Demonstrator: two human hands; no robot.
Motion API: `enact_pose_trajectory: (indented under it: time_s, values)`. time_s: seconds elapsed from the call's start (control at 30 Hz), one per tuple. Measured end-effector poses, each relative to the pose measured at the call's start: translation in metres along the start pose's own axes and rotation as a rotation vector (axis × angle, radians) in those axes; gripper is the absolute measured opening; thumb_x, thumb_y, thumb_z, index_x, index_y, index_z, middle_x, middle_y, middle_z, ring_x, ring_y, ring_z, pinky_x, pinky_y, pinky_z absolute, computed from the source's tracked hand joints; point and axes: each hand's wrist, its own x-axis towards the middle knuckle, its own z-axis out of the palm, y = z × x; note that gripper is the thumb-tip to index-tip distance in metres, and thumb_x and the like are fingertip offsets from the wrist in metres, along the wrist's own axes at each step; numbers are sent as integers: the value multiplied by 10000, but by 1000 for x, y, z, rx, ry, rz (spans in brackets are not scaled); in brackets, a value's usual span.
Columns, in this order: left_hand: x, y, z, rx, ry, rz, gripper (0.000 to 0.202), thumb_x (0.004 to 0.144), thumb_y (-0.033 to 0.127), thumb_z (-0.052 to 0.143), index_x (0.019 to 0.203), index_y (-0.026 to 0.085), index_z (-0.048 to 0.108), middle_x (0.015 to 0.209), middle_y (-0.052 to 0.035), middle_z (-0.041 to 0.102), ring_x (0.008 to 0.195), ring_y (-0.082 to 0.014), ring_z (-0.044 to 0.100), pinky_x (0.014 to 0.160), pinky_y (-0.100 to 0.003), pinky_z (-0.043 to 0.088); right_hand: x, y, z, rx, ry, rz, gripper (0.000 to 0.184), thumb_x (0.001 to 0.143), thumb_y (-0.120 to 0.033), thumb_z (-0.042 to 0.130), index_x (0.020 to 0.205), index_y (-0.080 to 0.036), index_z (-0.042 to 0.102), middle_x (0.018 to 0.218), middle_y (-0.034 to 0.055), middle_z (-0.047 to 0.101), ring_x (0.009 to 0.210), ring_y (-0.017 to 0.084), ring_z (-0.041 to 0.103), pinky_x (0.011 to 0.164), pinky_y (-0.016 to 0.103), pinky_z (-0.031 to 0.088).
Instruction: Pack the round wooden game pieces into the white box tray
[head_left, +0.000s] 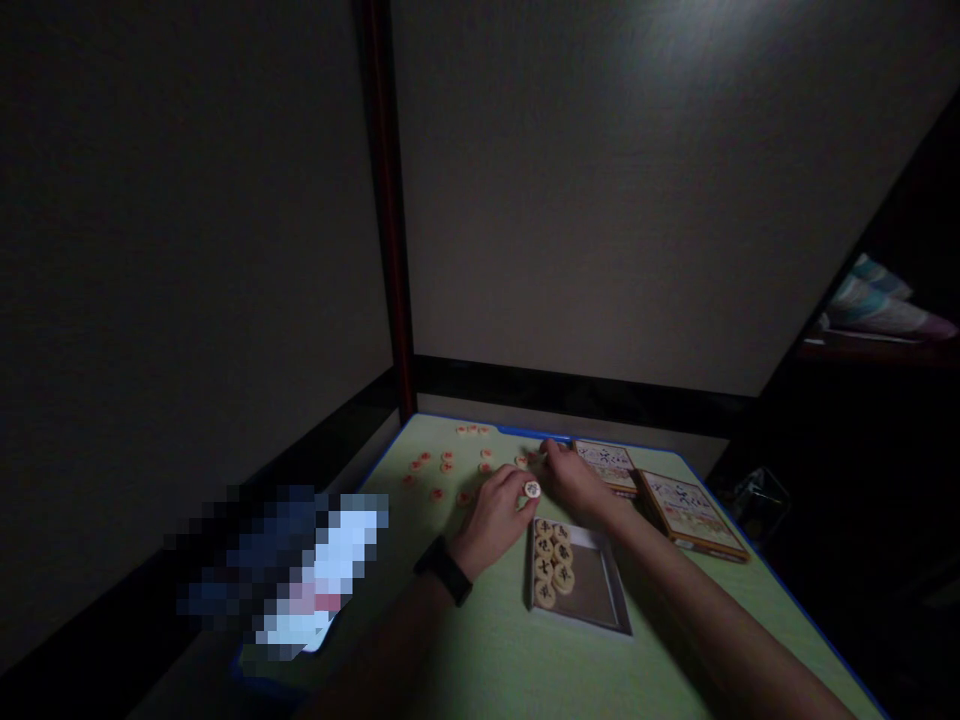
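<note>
Between the fingertips of my left hand, which wears a dark watch, is a round Chinese chess piece with dark lettering. It is held above the far side of an open shallow box. Inside the box, several dark-lettered pieces lie in two columns along the left side. My right hand reaches past the box to the table's far part, fingers bent down and closed; what they hold, if anything, is hidden. Close by its fingertips is a red-lettered piece.
More red-lettered pieces are spread over the far left of the green table. Two patterned flat boxes lie at the right. A blurred-out bright screen is at the left edge. Walls border the far and left sides.
</note>
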Motion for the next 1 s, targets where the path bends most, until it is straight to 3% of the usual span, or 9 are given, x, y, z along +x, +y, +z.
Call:
enact_pose_trajectory:
  time_s: [0.17, 0.33, 0.57, 0.7, 0.77, 0.87, 1.0]
  values:
    - [-5, 5, 1, -24, 26, 67, 221, 808, 69, 623, 976, 205, 669, 956, -22, 677, 817, -144, 657, 810, -266, 562, -32, 20, -17, 176, 191, -164, 300, 910, -123, 431, 1165, -117, 588, 1067, 168, 652, 901, 217, 642, 791, 303, 470]
    - [-12, 21, -2, -71, -12, 144, 169, 813, 134, 670, 967, 203, 679, 936, -23, 687, 856, -148, 669, 812, -246, 560, -82, 32, -28, 450, 234, -232, 207, 880, -196, 505, 994, -177, 676, 1041, 119, 654, 872, 205, 656, 757, 320, 535]
    - [-17, 27, -2, -56, -82, 136, 100, 812, 169, 688, 907, 201, 689, 884, -20, 703, 806, -143, 663, 757, -229, 543, -119, 21, -30, 602, 74, -130, 208, 875, -300, 591, 1019, -181, 682, 903, 63, 706, 751, 177, 628, 678, 294, 496]
    - [-16, 27, -4, -21, -113, 83, 64, 822, 183, 680, 883, 201, 686, 856, -19, 706, 763, -141, 650, 729, -228, 533, -122, 17, -34, 615, -49, -149, 172, 826, -184, 607, 955, -176, 721, 917, 59, 697, 763, 167, 621, 670, 265, 470]
    - [-16, 27, -4, -12, -123, 79, 56, 823, 183, 676, 875, 202, 684, 854, -19, 706, 765, -143, 650, 729, -231, 530, -123, 17, -35, 611, -88, -130, 245, 763, -105, 619, 971, -175, 727, 901, 44, 691, 747, 162, 618, 657, 255, 459]
    - [-16, 27, -3, 6, -136, 72, 50, 828, 187, 674, 875, 202, 683, 858, -17, 705, 775, -144, 651, 732, -231, 525, -127, 14, -37, 519, -130, -122, 270, 740, -66, 614, 958, -175, 731, 833, 27, 687, 717, 160, 608, 642, 250, 435]
    - [-17, 25, -3, 55, -149, 55, 86, 820, 202, 691, 906, 196, 686, 879, -23, 711, 785, -154, 657, 739, -244, 521, -133, 2, -42, 315, -155, -173, 113, 792, -134, 637, 849, -179, 723, 787, 42, 677, 746, 182, 597, 681, 270, 418]
